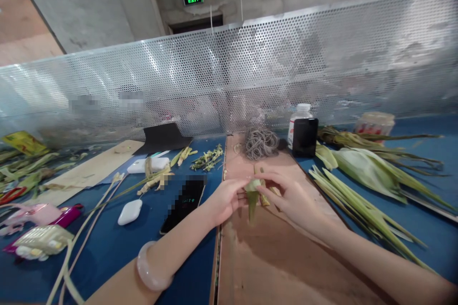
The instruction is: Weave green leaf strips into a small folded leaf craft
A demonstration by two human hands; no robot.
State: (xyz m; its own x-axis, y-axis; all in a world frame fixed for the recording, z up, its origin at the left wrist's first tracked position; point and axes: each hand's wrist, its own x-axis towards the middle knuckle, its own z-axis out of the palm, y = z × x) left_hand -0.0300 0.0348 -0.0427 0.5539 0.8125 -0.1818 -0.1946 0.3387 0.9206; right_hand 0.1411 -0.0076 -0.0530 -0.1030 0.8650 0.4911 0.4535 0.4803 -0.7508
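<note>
Over the wooden board [246, 257], my left hand [227, 200] and my right hand [286, 195] meet around a small folded piece of green leaf [252, 200]. My left fingers close on its left side; my right thumb and fingers pinch it from the right. One strip of the leaf hangs down between the hands. Short yellowish-green stalk pieces [264, 199] show beside my right fingertips; whether they are held or lie on the board I cannot tell. A bundle of grey cord [260, 143] lies just beyond my hands.
Right: a white bottle [303, 110], a black phone-like slab [305, 138], pale husks [368, 171] and green leaf strips [358, 209]. Left: a phone [184, 205], a white earbud case [130, 212], long stalks [71, 257] and red scissors [13, 195]. A perforated metal screen [179, 80] stands behind.
</note>
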